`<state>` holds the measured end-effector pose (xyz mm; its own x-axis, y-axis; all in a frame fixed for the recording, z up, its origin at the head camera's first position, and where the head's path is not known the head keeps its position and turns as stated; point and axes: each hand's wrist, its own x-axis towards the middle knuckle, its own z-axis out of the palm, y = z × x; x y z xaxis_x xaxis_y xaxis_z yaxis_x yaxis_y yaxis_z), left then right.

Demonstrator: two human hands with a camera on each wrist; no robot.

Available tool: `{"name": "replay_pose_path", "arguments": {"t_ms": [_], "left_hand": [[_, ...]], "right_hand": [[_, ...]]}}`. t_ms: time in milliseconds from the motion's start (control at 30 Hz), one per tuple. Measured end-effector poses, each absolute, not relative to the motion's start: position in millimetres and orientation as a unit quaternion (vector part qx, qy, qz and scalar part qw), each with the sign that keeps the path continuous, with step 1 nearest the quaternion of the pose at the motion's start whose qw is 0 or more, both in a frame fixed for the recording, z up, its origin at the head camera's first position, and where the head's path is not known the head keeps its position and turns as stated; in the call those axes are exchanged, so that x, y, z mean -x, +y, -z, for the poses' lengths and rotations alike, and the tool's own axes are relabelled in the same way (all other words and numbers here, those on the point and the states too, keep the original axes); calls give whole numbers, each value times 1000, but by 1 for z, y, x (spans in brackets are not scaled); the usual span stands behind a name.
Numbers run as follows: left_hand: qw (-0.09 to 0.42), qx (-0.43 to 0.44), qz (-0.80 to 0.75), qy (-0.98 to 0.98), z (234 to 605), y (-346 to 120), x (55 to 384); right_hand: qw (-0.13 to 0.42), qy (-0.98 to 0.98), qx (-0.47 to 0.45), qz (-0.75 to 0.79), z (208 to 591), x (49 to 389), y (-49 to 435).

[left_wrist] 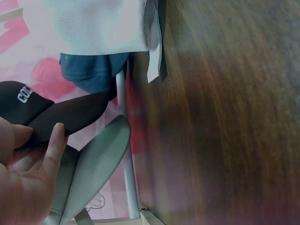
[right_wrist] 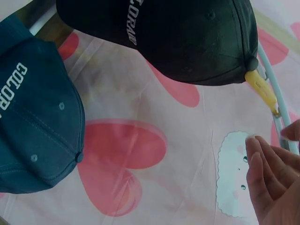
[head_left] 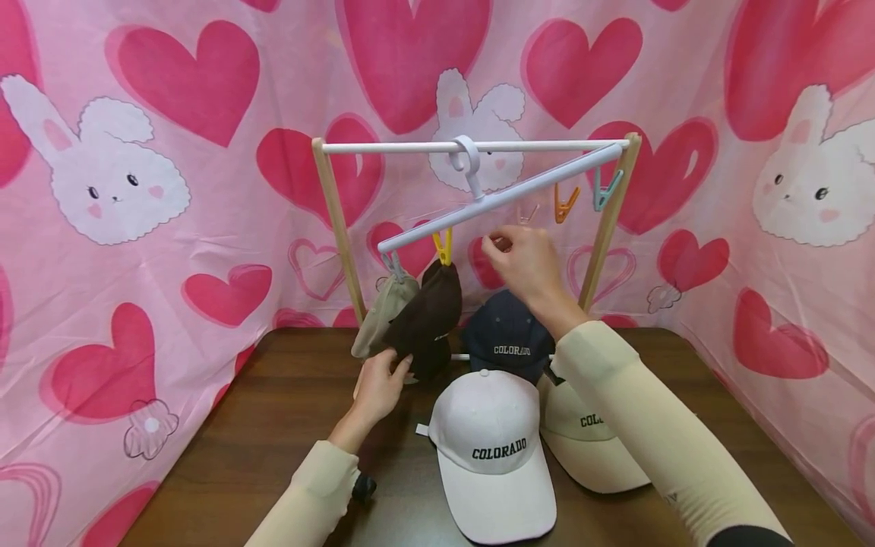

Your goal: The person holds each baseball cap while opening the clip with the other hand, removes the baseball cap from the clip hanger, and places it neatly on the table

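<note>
A dark brown cap (head_left: 429, 315) hangs from the yellow clip (head_left: 443, 248) on a tilted white hanger (head_left: 506, 191). My left hand (head_left: 377, 389) pinches its brim (left_wrist: 77, 113), thumb on one side and fingers on the other. Beside it an olive-beige cap (head_left: 384, 311) hangs from a grey clip (head_left: 394, 265) at the hanger's low left end. My right hand (head_left: 525, 266) is just below the middle of the hanger, fingers loosely bent and holding nothing. In the right wrist view, the yellow clip (right_wrist: 262, 92) bites the top of the brown cap.
The hanger hooks over a white rail (head_left: 390, 147) between wooden posts. Pink, orange (head_left: 564, 203) and teal (head_left: 606, 190) clips hang bare on its raised right side. Navy (head_left: 502, 327), white (head_left: 487, 425) and beige (head_left: 581, 448) caps sit on the wooden table (head_left: 225, 456).
</note>
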<state>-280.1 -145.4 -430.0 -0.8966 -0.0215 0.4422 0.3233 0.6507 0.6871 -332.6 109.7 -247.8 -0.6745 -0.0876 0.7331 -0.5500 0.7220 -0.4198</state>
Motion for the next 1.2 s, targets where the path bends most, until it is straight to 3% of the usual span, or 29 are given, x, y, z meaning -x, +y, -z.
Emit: {"name": "replay_pose_path", "arguments": {"t_ms": [533, 1033, 1200], "left_hand": [[219, 99, 416, -877, 431, -143, 280], [239, 115, 387, -883, 431, -143, 282], [240, 119, 392, -880, 430, -143, 281]], "right_hand": [[298, -868, -213, -336, 252, 344, 89], [286, -877, -215, -319, 253, 349, 74], [307, -874, -220, -304, 255, 351, 68]]}}
